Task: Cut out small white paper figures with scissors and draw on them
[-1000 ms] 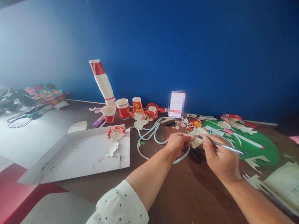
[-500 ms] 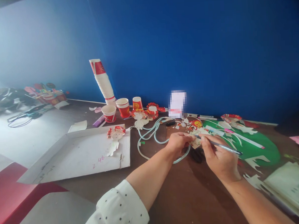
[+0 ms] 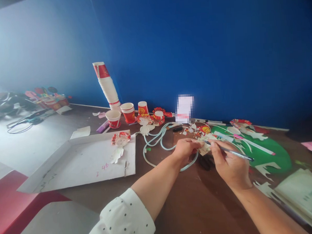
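We cannot read the pixelated white card (image 3: 185,109) at centre. The booklet (image 3: 301,195) runs off the lower right edge. The left hand (image 3: 184,150) covers part of the paper cutout (image 3: 205,147).

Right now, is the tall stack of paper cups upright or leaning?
Leaning: the stack of paper cups tilts left at its top, toward the blue wall.

Your brown surface (image 3: 196,205), white cardboard sheet (image 3: 83,163) at left, red paper cups (image 3: 121,115) behind, pale tubing (image 3: 157,139), green sheet (image 3: 273,153) at right, paper scraps (image 3: 195,129).
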The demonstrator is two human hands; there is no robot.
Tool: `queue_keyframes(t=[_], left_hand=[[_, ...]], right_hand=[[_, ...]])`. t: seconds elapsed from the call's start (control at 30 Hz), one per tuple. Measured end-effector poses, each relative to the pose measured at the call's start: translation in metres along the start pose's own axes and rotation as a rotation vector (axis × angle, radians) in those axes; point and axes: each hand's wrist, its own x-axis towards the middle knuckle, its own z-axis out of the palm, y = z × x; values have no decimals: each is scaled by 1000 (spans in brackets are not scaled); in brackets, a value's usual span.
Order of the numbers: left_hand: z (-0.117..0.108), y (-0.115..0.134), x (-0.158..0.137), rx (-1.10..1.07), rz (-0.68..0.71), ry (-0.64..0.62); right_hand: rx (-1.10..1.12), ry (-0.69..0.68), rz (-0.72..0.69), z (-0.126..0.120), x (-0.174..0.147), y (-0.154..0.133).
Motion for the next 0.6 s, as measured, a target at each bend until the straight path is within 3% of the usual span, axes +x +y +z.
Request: queue_keyframes(t=[0.6], left_hand=[[2, 1, -1, 14, -8, 19]], right_hand=[[-76, 31, 20, 1, -2, 8]])
